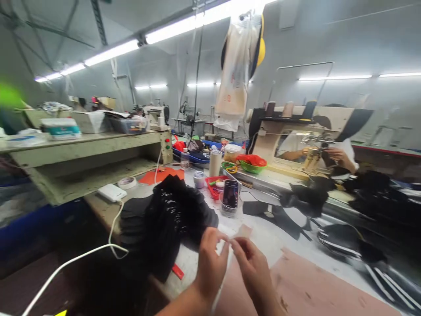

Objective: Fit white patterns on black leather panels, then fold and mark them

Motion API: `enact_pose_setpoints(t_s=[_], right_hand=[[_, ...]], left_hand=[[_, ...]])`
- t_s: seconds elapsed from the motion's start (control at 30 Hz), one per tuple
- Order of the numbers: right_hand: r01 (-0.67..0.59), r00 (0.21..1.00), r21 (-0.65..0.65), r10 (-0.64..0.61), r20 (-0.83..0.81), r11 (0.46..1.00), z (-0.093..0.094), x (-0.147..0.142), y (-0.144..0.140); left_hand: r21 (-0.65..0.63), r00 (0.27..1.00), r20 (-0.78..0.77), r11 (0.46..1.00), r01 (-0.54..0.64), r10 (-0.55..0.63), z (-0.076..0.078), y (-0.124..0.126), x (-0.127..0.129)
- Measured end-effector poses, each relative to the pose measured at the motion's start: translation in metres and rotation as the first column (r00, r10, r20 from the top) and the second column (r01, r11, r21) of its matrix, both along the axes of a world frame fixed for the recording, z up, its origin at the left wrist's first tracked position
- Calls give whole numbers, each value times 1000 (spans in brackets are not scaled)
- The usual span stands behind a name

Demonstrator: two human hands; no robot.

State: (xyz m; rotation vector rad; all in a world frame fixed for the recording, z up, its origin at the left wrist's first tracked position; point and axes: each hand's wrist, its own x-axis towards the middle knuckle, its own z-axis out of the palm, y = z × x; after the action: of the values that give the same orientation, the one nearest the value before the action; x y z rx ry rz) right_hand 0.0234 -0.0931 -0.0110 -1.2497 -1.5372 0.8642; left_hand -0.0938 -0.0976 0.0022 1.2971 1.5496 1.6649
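Observation:
My left hand [211, 261] and my right hand [252, 264] meet fingertip to fingertip above the worktable. Both are closed in a pinch, and whatever lies between the fingers is too small to make out. A small pale pink piece [245, 231] shows just behind the fingertips. Under and beside my right hand spreads a pink sheet [315, 281] on the tabletop. To the left of my left hand stands a large stack of black cut pieces [164, 215], overlapping in rows. A thin pale strip runs below the hands, blurred.
A phone [230, 195] leans upright beyond my hands, beside a red tray [215, 186]. Black flat pieces [272, 215] lie to the right. Farther back, a person's hands [337, 156] work at a sewing machine [296, 127]. A white cable [75, 259] hangs at the left from a power bank [112, 192].

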Motion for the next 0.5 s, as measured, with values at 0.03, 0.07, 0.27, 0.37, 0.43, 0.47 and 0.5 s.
enact_pose_setpoints(t_s=[0.03, 0.07, 0.27, 0.37, 0.43, 0.47, 0.5], right_hand=[[20, 992, -59, -27, -121, 998, -2, -5, -4], [37, 975, -129, -64, -212, 991, -5, -9, -7], [-73, 741, -485, -278, -611, 872, -23, -26, -15], [-133, 669, -469, -270, -692, 873, -19, -11, -8], [-116, 695, -475, -270, -666, 872, -14, 10, -6], [-71, 710, -482, -295, -640, 873, -12, 22, -6], [-3, 720, -483, -334, -609, 875, -11, 34, -9]], left_hand=[[26, 1000, -22, 1000, -1, 1, 1, -4, 2], [33, 1000, -9, 999, -15, 16, 1, -8, 3], [-99, 927, 374, 992, 75, -33, -14, -22, 12], [-113, 925, 266, 945, 308, -270, -10, -28, 1], [-141, 920, 11, 910, 390, -392, 5, -26, -31], [-157, 947, -106, 945, 286, -304, 15, -22, -55], [-171, 978, -191, 984, 49, -82, 25, -16, -83]])
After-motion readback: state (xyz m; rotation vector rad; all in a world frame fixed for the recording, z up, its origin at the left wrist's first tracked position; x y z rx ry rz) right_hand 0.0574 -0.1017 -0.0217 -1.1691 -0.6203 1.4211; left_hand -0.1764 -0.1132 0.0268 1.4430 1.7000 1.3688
